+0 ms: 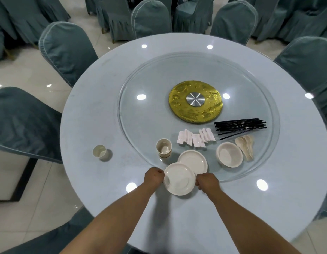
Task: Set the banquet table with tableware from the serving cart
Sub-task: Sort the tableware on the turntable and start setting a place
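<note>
A small white plate [179, 178] is at the near edge of the round table [96, 114]. My left hand [154, 176] grips its left rim and my right hand [206, 181] grips its right rim. Just behind it a stack of white plates [193, 160] sits on the glass turntable [140, 116]. Also on the turntable are a stack of cups [163, 148], a stack of bowls [230, 154], several spoons [246, 146], white chopstick rests [195, 137] and a bundle of black chopsticks [240, 126]. A single cup [100, 152] stands on the table at the left.
A gold disc with a metal hub [195, 101] sits at the turntable's centre. Chairs in grey-green covers [65, 52] ring the table. The floor [27, 180] is pale tile.
</note>
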The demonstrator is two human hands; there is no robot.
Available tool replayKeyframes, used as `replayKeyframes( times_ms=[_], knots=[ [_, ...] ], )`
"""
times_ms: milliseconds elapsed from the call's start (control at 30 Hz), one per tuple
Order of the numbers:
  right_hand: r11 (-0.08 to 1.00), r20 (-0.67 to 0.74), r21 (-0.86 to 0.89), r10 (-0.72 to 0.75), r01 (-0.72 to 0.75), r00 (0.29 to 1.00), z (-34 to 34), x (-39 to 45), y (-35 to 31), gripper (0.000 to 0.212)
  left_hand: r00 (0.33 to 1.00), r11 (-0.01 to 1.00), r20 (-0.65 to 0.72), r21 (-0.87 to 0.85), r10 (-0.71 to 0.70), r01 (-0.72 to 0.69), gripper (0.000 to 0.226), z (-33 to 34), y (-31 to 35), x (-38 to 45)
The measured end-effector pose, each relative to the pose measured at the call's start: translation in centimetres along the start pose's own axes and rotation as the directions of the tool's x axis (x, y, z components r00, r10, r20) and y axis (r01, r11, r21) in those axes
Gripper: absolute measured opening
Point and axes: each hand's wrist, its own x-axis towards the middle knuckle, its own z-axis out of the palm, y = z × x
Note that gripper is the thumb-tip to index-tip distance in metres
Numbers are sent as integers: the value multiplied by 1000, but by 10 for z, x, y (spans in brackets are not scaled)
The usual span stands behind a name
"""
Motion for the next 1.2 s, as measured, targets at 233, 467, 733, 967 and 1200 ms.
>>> replayKeyframes(
  times_ms=[233,467,733,967,1200],
  knots=[
    [998,108,-58,20,-14,994,81,-16,-36,20,995,997,-79,-37,-65,62,19,-68,-59,4],
    [998,223,-40,53,-46,973,158,-17,-70,21,977,985,-140,-84,-159,148,19,-128,-117,17],
    [994,272,-74,99,-81,957,213,-14,-89,19,961,967,-149,-138,-232,212,26,-160,-158,33],
    [990,284,-106,120,-93,951,232,-11,-86,20,950,967,-193,-110,-246,229,20,-165,-172,40],
    [980,276,-196,89,-35,957,223,-14,-93,20,952,981,-237,-65,-193,182,17,-164,-166,37]
  ],
)
